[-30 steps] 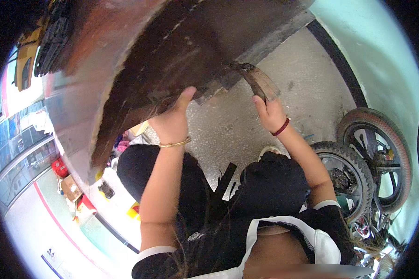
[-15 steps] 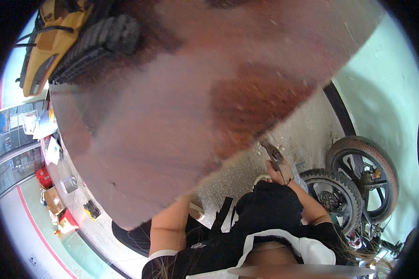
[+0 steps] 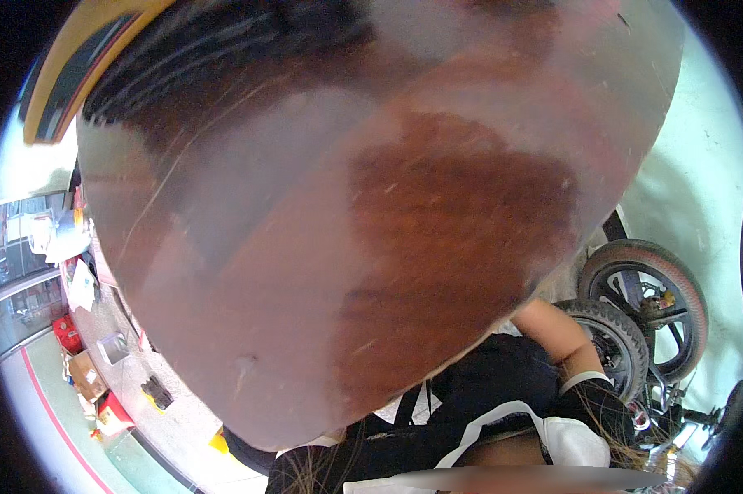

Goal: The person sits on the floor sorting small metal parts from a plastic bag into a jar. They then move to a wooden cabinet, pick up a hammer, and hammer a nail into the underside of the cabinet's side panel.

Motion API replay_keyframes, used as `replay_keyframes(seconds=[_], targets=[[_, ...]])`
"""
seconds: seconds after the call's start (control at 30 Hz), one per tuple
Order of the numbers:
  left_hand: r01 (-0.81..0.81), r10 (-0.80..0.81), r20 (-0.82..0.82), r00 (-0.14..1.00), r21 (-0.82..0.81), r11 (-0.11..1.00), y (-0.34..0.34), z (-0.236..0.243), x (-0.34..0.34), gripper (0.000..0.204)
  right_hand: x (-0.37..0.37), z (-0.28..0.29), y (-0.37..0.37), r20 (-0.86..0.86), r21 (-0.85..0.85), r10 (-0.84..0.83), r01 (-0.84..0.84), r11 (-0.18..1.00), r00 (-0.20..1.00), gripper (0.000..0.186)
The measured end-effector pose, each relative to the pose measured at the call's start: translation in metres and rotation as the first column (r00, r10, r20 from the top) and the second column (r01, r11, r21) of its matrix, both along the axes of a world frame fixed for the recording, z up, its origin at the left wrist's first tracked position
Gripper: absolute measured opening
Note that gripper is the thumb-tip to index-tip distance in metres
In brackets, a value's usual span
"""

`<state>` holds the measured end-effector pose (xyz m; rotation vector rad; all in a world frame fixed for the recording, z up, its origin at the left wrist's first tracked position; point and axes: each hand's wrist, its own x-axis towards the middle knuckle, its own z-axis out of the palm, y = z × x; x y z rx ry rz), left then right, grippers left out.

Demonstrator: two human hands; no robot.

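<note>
A glossy brown wooden tabletop [image 3: 437, 239] fills most of the view, close to me, with light reflections and darker patches on its surface. My right forearm [image 3: 549, 329] reaches beneath its lower right edge. The right hand is hidden under the wood, so what it holds does not show. On the other side, my left hand and nearly all of that arm are covered by the tabletop. A yellow, dark-striped thing [image 3: 79, 70] is at the upper left, beside a black ribbed shape [image 3: 223, 62].
Two black-tyred wheels [image 3: 691, 309] lean by the pale green wall on the right. At the lower left are a cardboard box [image 3: 87, 375], a red box [image 3: 67, 333], a whitish container [image 3: 114, 349] and a black-and-yellow object [image 3: 156, 393] on the floor.
The tabletop now covers more of the view. My right hand, which held a dark plier-like tool, has gone out of sight under it, and the left forearm is covered too.
</note>
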<state>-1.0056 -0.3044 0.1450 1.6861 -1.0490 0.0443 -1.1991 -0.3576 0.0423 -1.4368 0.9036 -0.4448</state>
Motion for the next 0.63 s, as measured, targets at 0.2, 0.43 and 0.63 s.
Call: replay_keyframes(seconds=[0.2, 0.43, 0.63], targets=[[0.040, -0.039, 0.011, 0.999, -0.065, 0.997, -0.006, -0.005, 0.002, 0.043, -0.012, -0.002, -0.018, 0.022, 0.047, 0.078, -0.079, 0.996, 0.997, 0.018], [0.080, -0.074, 0.050, 0.996, -0.116, 0.990, -0.008, -0.015, 0.000, 0.039, -0.056, -0.026, -0.015, -0.183, -0.583, 0.140, -0.221, 0.782, 0.973, 0.029], [0.004, -0.023, -0.088, 0.996, -0.213, 0.977, -0.002, -0.008, 0.006, 0.033, -0.034, -0.042, -0.007, -0.118, -0.493, 0.214, -0.244, 0.835, 0.970, 0.030]])
